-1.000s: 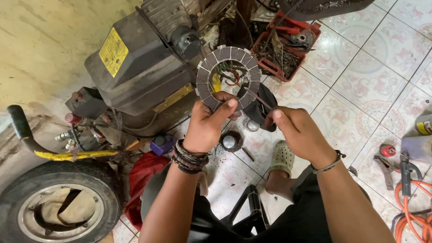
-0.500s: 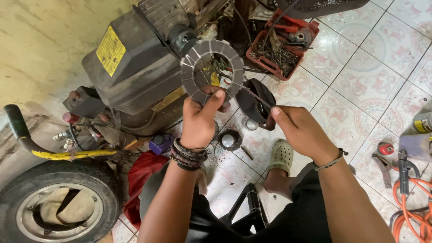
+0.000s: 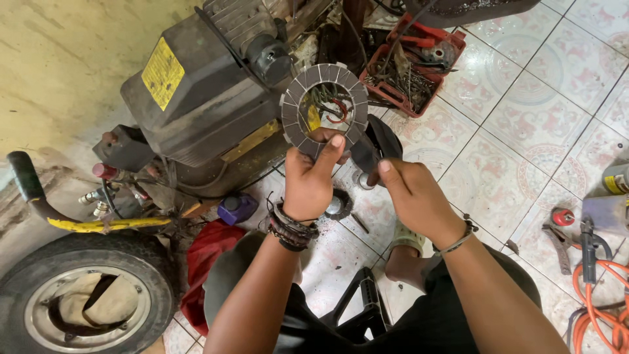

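My left hand (image 3: 311,177), with dark bracelets on the wrist, grips a grey ring-shaped friction disc (image 3: 324,108) by its lower edge and holds it upright in front of me. The disc has segmented pads around its face and a wide open centre. My right hand (image 3: 409,196) is just right of it, fingers curled around a dark flat piece (image 3: 362,154) that touches the disc's lower right rim. Both hands hover above the tiled floor, over my sandalled foot (image 3: 406,239).
A dark machine with a yellow label (image 3: 196,98) stands behind the disc. A red tray of tools (image 3: 409,59) lies at the back. A wheel (image 3: 78,301) sits at lower left, an orange hose (image 3: 603,295) and pliers at right, a red cloth (image 3: 209,262) below.
My left hand has lifted the disc up and slightly left, away from my body. My right hand stayed close below its right edge.
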